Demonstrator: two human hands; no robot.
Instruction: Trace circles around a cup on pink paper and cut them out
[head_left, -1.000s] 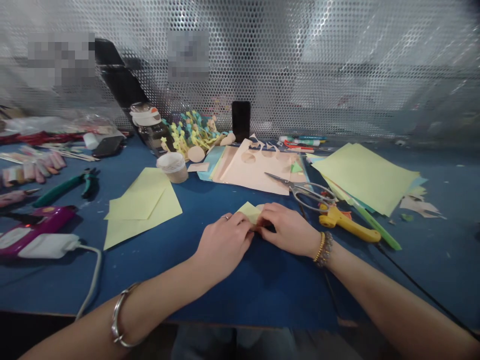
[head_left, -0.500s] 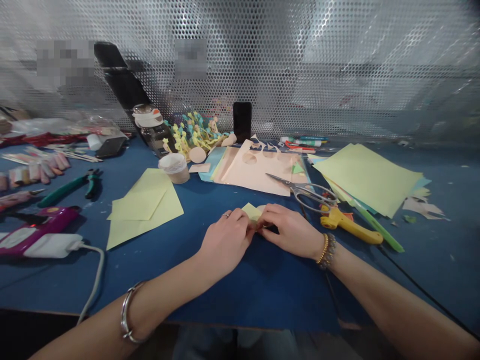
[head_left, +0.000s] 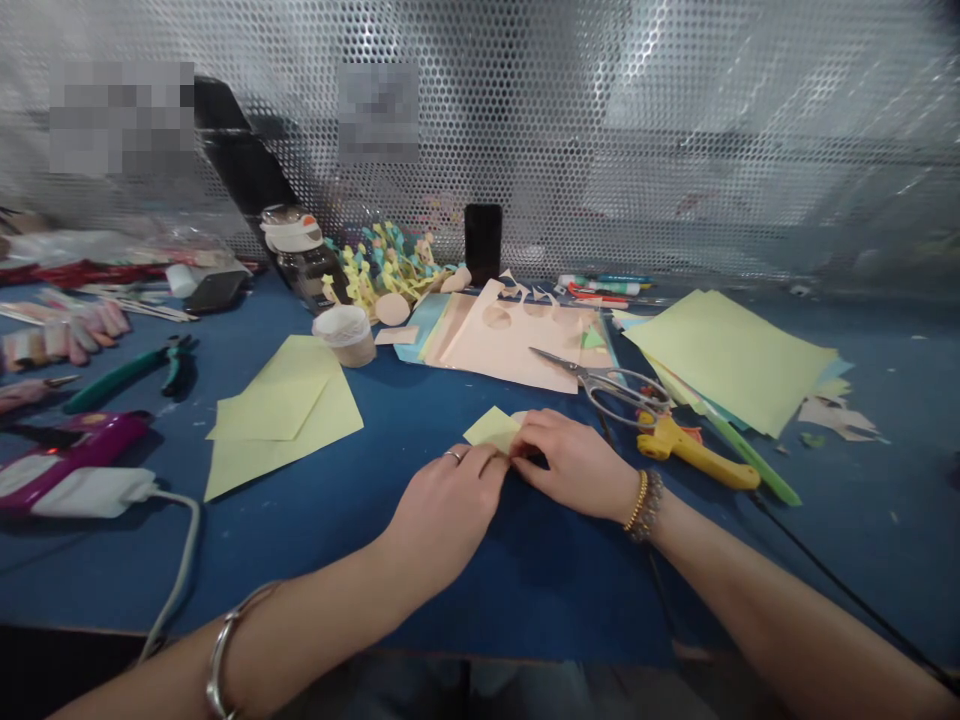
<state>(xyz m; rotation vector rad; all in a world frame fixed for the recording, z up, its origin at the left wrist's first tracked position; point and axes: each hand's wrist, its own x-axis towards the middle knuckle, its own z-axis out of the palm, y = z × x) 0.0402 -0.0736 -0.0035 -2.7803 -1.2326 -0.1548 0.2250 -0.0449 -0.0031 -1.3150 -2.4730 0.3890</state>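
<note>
A small yellow paper piece (head_left: pixel 493 428) lies at the middle of the blue table, between my hands. My left hand (head_left: pixel 452 510) has its fingers pressed together on the paper's near edge. Beside it, my right hand (head_left: pixel 574 462) pinches the right side of the same paper, thumb and fingertips close to my left fingertips. The lower part of the paper is hidden under my fingers. Scissors (head_left: pixel 611 388) with grey handles rest just behind my right hand, partly on pink paper (head_left: pixel 517 345) with round holes cut in it.
Yellow sheets (head_left: pixel 285 410) lie on the left, and a larger yellow stack (head_left: pixel 739 350) on the right. A yellow glue gun (head_left: pixel 697 455) and green cutter (head_left: pixel 757 465) sit near my right wrist. Further left are green pliers (head_left: pixel 127 377), a purple device (head_left: pixel 82 455) and a paper cup (head_left: pixel 345 336).
My left fingers have slid down and slightly left, so more of the small yellow paper shows. My right hand keeps its pinch nearly in place. The view has shifted slightly.
</note>
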